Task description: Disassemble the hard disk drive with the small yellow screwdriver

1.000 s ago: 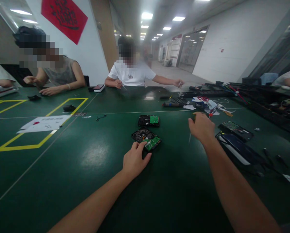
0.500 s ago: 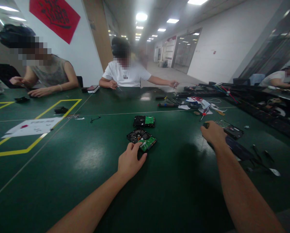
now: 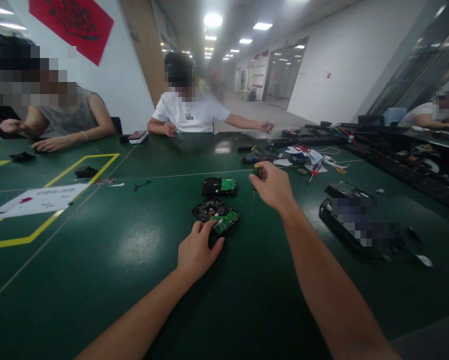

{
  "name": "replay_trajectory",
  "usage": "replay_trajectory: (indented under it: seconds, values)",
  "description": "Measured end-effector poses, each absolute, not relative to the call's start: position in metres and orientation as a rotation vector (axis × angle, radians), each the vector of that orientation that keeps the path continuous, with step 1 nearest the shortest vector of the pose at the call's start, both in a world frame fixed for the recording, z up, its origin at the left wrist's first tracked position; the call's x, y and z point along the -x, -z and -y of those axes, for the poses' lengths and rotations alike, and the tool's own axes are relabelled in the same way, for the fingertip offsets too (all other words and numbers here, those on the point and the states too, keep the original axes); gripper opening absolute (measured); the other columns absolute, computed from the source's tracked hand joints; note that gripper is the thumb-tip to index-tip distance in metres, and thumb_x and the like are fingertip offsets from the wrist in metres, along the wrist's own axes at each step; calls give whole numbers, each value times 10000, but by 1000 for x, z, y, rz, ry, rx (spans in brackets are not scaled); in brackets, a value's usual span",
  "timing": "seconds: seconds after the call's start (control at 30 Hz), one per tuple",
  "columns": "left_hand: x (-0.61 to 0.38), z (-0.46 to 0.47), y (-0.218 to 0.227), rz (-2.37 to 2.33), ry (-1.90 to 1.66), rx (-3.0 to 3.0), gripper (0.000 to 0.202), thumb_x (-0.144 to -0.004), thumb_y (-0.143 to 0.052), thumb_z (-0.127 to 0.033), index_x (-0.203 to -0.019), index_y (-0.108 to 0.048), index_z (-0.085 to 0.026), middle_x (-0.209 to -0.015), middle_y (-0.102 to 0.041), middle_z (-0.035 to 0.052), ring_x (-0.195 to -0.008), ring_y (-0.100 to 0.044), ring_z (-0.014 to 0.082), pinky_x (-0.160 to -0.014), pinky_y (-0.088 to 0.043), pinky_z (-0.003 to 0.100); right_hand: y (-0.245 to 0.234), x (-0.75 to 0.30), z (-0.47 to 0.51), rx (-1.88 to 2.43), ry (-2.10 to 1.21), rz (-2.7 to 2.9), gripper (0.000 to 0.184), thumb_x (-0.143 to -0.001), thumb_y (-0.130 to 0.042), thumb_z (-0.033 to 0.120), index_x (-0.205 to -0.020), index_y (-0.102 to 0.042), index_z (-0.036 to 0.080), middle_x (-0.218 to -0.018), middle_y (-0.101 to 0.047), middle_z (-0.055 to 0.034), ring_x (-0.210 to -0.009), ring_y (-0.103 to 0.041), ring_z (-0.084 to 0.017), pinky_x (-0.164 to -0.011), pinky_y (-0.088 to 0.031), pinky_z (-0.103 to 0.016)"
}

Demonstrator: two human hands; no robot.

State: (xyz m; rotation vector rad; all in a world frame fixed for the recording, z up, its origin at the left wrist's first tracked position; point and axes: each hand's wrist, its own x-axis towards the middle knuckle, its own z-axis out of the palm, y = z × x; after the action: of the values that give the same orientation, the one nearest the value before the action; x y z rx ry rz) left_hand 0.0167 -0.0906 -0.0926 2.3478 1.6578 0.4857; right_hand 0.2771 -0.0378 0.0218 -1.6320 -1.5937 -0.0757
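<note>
My left hand (image 3: 198, 249) holds the near edge of a hard drive (image 3: 205, 209), its fingers on the side with the green circuit board and the thumb at the near right. The drive lies at an angle on the green table, its black casing facing up. Closed round the dark, yellowish handle of a screwdriver (image 3: 257, 172) is my right hand (image 3: 275, 185), to the right of the drives and above the table. The screwdriver's thin shaft points down, clear of the drive. Just behind the held drive lies a second hard drive (image 3: 219, 186), black with a green board.
At right, another drive (image 3: 346, 189) lies behind a dark pouch-like object (image 3: 340, 225), partly blurred out. Loose tools, a red-handled screwdriver (image 3: 314, 173) and cables lie farther back. Paper (image 3: 40, 197) and yellow tape are at left. Two people sit across the table; another is far right.
My right hand has swung left with the screwdriver, from beside the dark pouch to near the drives. My left hand stays on the drive. The view has turned slightly right.
</note>
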Motion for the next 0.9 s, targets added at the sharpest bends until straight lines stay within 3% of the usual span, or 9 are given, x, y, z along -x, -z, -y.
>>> replay_trajectory:
  seconds: [0.23,0.9]
  values:
    - [-17,91,91,-1655,-482,-2338,529,-969,-617,-503,-1451,-520,-310,-1316,-587,78,-1036,-688,239,-749,-527,312,-15,-262,42,1428,-90,1653,330,-902,-690,280,-1228,-680,228,-974,-764,-69,-876,-733,-251,-831,-594,-418]
    - [-17,92,90,-1638,-506,-2338,537,-978,-598,-508,-1465,-499,-305,-1337,-576,85,-1045,-687,245,-756,-526,328,-2,-252,38,1466,-120,1748,330,-899,-689,261,-1226,-694,216,-975,-763,-80,-855,-726,-253,-813,-584,-403]
